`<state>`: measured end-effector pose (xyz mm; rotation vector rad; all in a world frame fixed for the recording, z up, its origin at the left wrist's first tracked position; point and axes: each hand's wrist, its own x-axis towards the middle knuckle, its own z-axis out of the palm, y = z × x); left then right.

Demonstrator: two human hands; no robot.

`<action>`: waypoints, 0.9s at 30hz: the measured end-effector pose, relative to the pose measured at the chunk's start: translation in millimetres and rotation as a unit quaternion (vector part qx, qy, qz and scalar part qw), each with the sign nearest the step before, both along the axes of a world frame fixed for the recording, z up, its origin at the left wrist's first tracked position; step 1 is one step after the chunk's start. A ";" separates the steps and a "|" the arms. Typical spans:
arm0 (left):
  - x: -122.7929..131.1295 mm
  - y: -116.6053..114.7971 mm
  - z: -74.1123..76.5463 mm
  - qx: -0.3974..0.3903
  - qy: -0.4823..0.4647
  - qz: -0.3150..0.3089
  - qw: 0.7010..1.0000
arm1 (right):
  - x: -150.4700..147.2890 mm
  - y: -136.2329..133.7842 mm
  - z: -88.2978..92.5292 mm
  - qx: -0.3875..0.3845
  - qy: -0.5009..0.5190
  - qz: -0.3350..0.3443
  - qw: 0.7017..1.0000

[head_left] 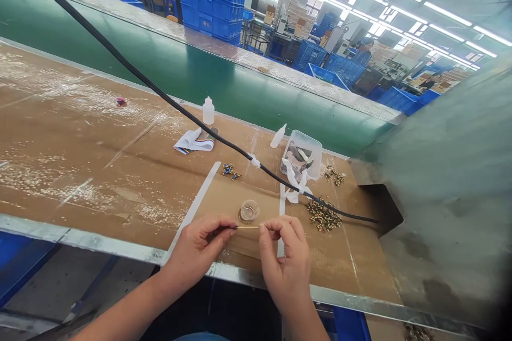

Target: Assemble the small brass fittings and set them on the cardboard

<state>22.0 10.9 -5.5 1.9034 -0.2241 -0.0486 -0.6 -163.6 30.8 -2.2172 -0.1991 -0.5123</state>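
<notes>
My left hand (198,245) is closed in a pinch, with thumb and forefinger on a small dark piece too tiny to make out. From the right, the pinched fingers of my right hand (286,258) grip a thin yellowish stick (248,227) that spans the gap to my left fingertips. Just beyond the stick stands a small clear round cup (249,211), on a cardboard work area edged by white tape (196,202). A pile of small brass-coloured and dark parts (324,215) lies to the right of my right hand. Farther back sit several blue-and-brass pieces (230,170).
A black cable (160,90) crosses diagonally above the bench. Behind are a plastic tub (316,157), a white squeeze bottle (208,112), a smaller bottle (279,136) and a folded white strap (194,141). A metal panel (448,181) bounds the right; a green conveyor (160,58) runs behind.
</notes>
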 end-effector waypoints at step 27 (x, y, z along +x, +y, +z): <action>-2.6 -2.4 0.0 -0.023 0.010 0.018 1.000 | -9.6 1.6 2.4 -0.036 -0.049 0.032 0.998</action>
